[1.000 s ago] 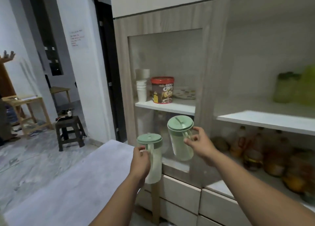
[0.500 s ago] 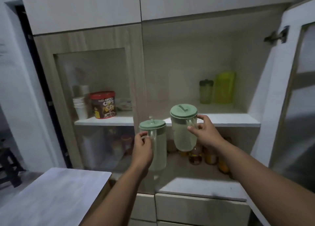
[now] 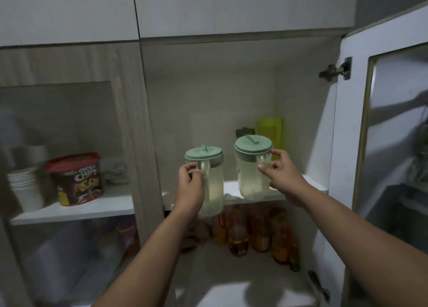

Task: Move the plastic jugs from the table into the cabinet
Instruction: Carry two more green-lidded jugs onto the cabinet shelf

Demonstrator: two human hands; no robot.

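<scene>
Two clear plastic jugs with pale green lids are held up in front of the open cabinet. My left hand [image 3: 190, 186] grips the handle of the left jug [image 3: 214, 181], which hangs in the air just before the white shelf's edge [image 3: 317, 183]. My right hand [image 3: 281, 170] grips the handle of the right jug [image 3: 251, 167], which is higher and over the shelf's front; I cannot tell if its base touches the shelf. Both jugs are upright.
At the back of the shelf stand a dark-lidded jar [image 3: 245, 132] and a yellow-green container [image 3: 270, 130]. Bottles [image 3: 238, 239] fill the shelf below. The cabinet door [image 3: 379, 130] stands open at right. Behind the glass at left are a cereal tub [image 3: 76, 178] and stacked cups [image 3: 25, 188].
The view has swung right from the table to face the open cabinet. Both hands have lifted the jugs higher and closer to the shelf.
</scene>
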